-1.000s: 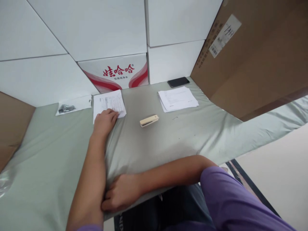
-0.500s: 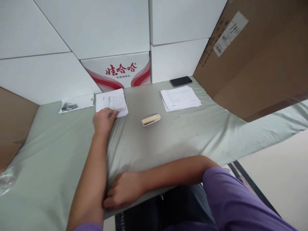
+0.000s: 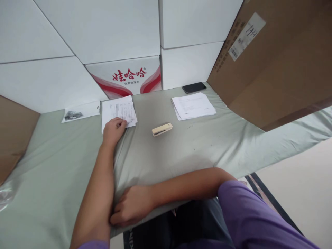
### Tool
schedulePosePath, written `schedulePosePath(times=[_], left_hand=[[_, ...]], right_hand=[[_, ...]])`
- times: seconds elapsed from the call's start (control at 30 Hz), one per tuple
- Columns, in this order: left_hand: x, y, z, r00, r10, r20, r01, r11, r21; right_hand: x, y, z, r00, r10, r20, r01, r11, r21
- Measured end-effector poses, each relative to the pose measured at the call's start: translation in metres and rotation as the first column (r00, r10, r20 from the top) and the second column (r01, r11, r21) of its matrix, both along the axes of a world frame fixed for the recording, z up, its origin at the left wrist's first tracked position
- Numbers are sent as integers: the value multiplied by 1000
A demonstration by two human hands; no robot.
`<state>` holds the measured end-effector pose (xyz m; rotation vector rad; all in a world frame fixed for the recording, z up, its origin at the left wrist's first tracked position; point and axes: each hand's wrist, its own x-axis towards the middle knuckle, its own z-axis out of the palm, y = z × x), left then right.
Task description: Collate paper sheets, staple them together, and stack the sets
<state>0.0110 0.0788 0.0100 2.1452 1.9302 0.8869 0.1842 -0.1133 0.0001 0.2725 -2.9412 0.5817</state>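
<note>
My left hand [image 3: 113,129] reaches far forward, and its curled fingers press on the near edge of a small stack of printed sheets [image 3: 119,107] at the back left of the table. A beige stapler [image 3: 162,129] lies to the right of that hand, apart from it. My right hand [image 3: 132,204] rests at the table's near edge with its fingers curled on the cloth, against my left forearm, holding nothing. A second stack of white papers [image 3: 194,105] lies at the back right.
A pale green cloth [image 3: 207,145] covers the table. A black phone [image 3: 194,87] lies behind the right stack. A small plastic bag with dark parts [image 3: 79,112] sits far left. White boxes, one with red print [image 3: 127,77], wall the back; a cardboard sheet [image 3: 272,69] leans at right.
My left hand's fingers have curled from lying flatter on the sheets to pressing their near edge. The view shifted slightly. My right hand has not moved.
</note>
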Motion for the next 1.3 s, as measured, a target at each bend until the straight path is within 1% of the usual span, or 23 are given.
schedulePosePath(times=[0.1,0.2,0.27,0.3,0.33,0.47,0.57,0.73,0.87,1.0,1.13,1.23,1.3], left_hand=[[1,-2,2,994,1,-113,0,1000,12],[1,-6,5,972,36,-230,-29,999,32],[-1,-8,7,957,53,-287,-44,998,37],[-2,-9,8,952,42,-303,-33,999,36],[-3,-10,8,950,15,-311,-5,999,33],[-6,-15,8,934,-160,-319,167,986,-3],[-4,-16,8,922,-187,-338,192,981,-20],[1,-12,5,909,-167,-381,170,985,-26],[4,-10,7,905,-150,-397,164,987,0],[5,-10,10,920,-86,-382,119,991,64],[6,-11,11,934,-16,-357,55,993,100],[5,-11,20,942,34,-333,13,991,136],[4,-13,34,938,71,-340,-11,984,176]], right_hand=[[0,1,2,1000,13,26,-13,1000,0],[0,1,3,1000,14,27,-14,1000,-4],[1,1,3,1000,9,20,-9,1000,-11],[1,1,3,1000,7,18,-7,1000,-12],[1,1,3,1000,10,18,-9,1000,-13],[3,2,3,1000,15,12,-15,1000,-6],[3,2,4,1000,12,17,-12,1000,12],[3,3,5,999,20,38,-21,1000,23],[3,3,7,998,24,55,-25,999,21],[3,3,6,998,24,55,-25,999,21],[3,3,2,999,17,42,-18,1000,25],[3,1,-1,999,18,39,-19,999,31],[4,0,-2,1000,9,22,-10,1000,18]])
